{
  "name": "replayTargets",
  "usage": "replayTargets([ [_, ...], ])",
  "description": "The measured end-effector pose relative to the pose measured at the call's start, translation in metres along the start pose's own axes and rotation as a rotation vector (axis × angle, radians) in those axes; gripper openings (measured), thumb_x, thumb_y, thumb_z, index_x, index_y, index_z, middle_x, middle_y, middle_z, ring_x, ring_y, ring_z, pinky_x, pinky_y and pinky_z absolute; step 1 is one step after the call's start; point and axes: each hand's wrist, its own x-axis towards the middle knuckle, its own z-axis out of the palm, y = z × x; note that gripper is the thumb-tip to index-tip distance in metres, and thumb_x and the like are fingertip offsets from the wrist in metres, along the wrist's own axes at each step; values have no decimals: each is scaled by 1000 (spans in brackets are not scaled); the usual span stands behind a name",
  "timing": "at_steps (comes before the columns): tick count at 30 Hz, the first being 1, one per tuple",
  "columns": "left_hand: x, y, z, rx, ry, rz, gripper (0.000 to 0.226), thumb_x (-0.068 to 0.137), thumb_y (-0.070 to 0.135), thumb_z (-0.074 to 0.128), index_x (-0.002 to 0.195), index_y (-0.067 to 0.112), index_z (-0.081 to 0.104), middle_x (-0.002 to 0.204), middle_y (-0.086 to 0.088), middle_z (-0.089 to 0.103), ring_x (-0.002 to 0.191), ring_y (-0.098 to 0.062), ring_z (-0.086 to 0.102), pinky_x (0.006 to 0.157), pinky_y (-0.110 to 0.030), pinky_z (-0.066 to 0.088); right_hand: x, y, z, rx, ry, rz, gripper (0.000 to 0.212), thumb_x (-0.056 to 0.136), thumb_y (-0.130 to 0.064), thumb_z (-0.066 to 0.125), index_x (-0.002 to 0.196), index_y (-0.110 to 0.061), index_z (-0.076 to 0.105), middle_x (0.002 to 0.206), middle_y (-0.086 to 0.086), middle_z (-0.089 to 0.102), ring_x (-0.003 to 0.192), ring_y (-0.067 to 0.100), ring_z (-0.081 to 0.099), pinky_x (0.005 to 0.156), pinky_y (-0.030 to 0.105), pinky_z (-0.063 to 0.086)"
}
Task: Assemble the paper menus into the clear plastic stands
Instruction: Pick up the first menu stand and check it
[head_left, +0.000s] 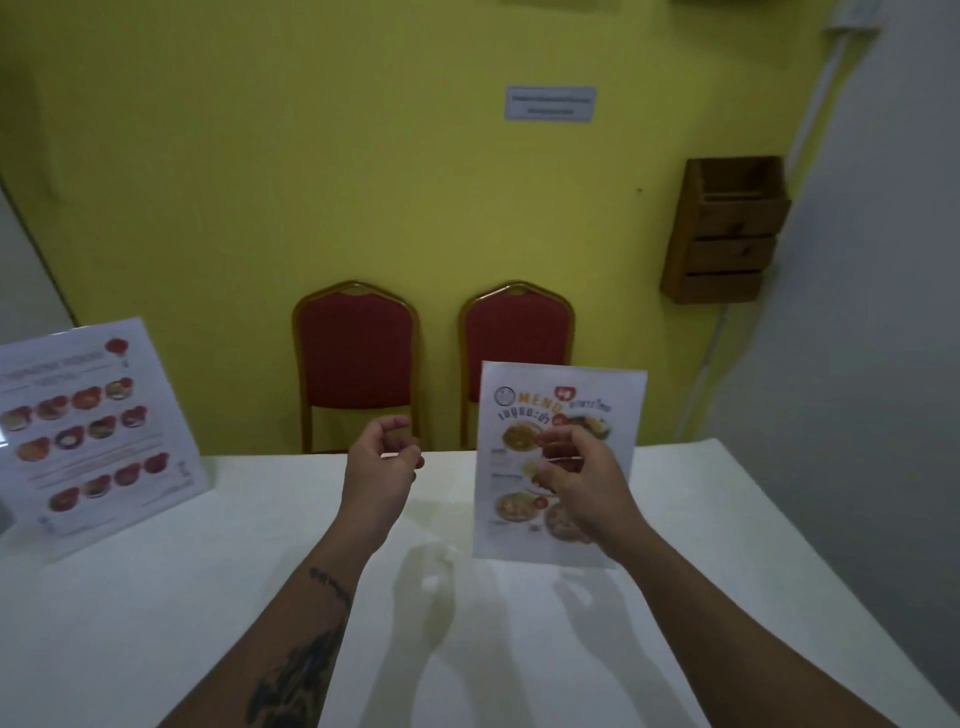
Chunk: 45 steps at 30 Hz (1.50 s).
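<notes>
A paper menu with food pictures and the word MENU (561, 395) stands upright on the white table (208, 623) right of centre, apparently in a clear plastic stand whose edges barely show. My right hand (582, 478) hovers in front of its face with fingers loosely curled and apart; I cannot tell if it touches the sheet. My left hand (382, 462) is raised left of the menu, fingers curled in with nothing in them. A second menu in a clear stand (93, 431) stands tilted back at the table's left edge.
Two red chairs with gold frames (358, 364) stand behind the table against the yellow wall. A wooden wall rack (727, 234) hangs at the upper right. The table's far edge runs just behind my hands.
</notes>
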Motion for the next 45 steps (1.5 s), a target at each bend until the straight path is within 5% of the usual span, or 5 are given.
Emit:
replayTargets([
  [10, 5, -6, 56, -20, -46, -39, 34, 87, 4, 64, 113, 26, 59, 97, -6, 65, 92, -26, 63, 81, -45, 53, 12, 19, -66, -1, 298, 76, 25, 89, -6, 66, 110, -19, 64, 93, 1, 67, 88, 23, 67, 73, 37, 57],
  [16, 18, -11, 84, -40, -20, -51, 45, 87, 7, 68, 129, 18, 56, 115, -4, 58, 102, -19, 57, 75, -31, 47, 27, 27, -72, -25, 390, 140, 37, 90, -10, 66, 124, -19, 56, 106, 4, 60, 80, 3, 57, 60, 20, 41],
  [30, 40, -30, 111, -116, 129, -121, 24, 84, 4, 64, 97, 24, 64, 88, -2, 71, 82, -22, 70, 69, -43, 61, 45, 44, -44, -99, 503, 69, 36, 86, 0, 61, 115, -19, 51, 87, 0, 64, 77, 5, 64, 55, 18, 44],
  [45, 55, -17, 184, -226, 88, -199, 21, 86, -1, 63, 94, 19, 63, 85, 0, 68, 74, -15, 66, 58, -31, 53, 71, 52, -105, -150, 587, 3, 41, 76, 4, 60, 101, -27, 47, 82, 5, 62, 70, 13, 64, 55, 29, 51],
])
